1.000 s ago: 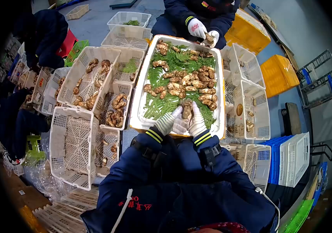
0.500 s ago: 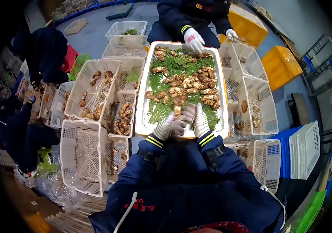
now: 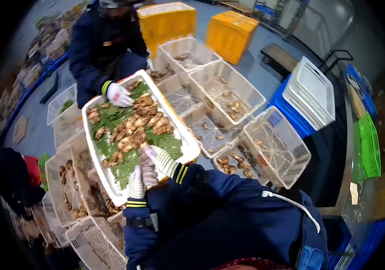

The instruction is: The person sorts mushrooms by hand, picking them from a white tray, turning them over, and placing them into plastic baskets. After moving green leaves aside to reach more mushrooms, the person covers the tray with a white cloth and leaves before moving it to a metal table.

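A white foam box [image 3: 188, 146] with green fern leaves [image 3: 167, 147] and a pile of brown-and-cream mushrooms [image 3: 131, 123] lies in front of me. My right hand [image 3: 151, 154], in a striped-cuff glove, closes at the stem end of a large mushroom [image 3: 139, 136] near the box's front. Just below it, my left hand [image 3: 146, 171] has its gloved fingers stretched out toward the right hand, over the front rim. The two hands partly overlap. Across the box, another person's gloved hand [image 3: 119, 94] rests over the far leaves.
White plastic crates [image 3: 228, 85] with scattered mushrooms stand on the right, and more crates [image 3: 73, 180] line the left. Yellow boxes [image 3: 230, 36] are at the back. Stacked blue and white crates [image 3: 309, 96] stand at the right, near a green crate [image 3: 369, 144].
My view has swung right, so the foam box now appears tilted and further left. My hands have moved closer together, the right one now at the large mushroom's stem.
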`<state>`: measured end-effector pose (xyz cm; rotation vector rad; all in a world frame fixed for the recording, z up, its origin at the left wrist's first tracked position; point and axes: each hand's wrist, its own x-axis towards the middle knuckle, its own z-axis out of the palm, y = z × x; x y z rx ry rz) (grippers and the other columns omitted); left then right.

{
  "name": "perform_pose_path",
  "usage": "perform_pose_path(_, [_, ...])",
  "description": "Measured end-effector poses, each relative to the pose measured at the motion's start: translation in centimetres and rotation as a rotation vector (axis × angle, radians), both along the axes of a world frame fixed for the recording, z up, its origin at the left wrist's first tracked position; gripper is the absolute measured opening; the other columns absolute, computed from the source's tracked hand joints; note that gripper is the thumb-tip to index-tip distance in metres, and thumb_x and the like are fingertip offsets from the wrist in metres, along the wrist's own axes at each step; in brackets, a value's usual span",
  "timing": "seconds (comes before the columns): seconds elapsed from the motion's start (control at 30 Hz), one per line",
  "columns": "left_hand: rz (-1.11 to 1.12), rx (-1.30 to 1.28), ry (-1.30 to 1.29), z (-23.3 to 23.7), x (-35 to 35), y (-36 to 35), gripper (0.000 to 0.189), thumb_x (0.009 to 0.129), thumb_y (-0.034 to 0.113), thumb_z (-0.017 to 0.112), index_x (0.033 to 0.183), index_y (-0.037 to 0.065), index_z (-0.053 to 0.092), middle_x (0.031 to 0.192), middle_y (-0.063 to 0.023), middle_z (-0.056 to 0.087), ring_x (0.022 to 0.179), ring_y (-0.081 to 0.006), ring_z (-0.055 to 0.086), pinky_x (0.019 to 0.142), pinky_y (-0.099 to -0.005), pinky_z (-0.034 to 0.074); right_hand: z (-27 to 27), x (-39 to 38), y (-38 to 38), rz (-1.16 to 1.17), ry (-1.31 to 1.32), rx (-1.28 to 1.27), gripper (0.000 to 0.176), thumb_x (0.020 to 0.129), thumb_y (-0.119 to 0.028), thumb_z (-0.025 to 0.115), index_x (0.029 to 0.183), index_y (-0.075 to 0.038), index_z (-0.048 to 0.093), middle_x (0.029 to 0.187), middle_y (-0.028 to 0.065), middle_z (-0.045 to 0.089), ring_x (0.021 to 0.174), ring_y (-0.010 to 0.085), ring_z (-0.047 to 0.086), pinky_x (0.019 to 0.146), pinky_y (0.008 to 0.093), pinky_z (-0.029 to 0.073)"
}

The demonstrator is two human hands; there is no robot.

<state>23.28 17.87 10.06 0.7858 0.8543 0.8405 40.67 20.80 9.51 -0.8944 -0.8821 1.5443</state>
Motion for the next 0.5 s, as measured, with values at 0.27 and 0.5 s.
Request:
perform_pose_path(0.27, [0.171, -0.127, -0.184, -1.2, -0.7, 0.1, 0.060, 0.095, 0.044, 0.064, 0.128, -0.004, 0.052, 0.104, -0.0167, 0.067, 0.090, -0.0274, 0.070, 0.081, -0.0424, 0.062, -2.0, 21.8, -5.7, -0.703, -0.300, -0.093, 0.054, 0.099, -0.050, 0.055, 0.112, 0.002, 0.062, 0.090, 0.0168, 0.072, 0.075, 0.0201, 0.069, 0.067, 0.0321, 0.057])
perform_pose_path(0.5, [0.235, -0.146, -0.291, -1.8, -0.5, 0.0, 0.052, 0.098, 0.041, 0.061, 0.131, 0.002, 0.052, 0.112, -0.0146, 0.066, 0.097, -0.0251, 0.068, 0.087, -0.0426, 0.060, -15.8, 40.3, -15.8, -0.830, -1.156, -0.096, 0.052, 0.102, -0.050, 0.044, 0.113, -0.004, 0.067, 0.086, 0.0210, 0.071, 0.078, 0.0381, 0.066, 0.075, 0.0438, 0.050])
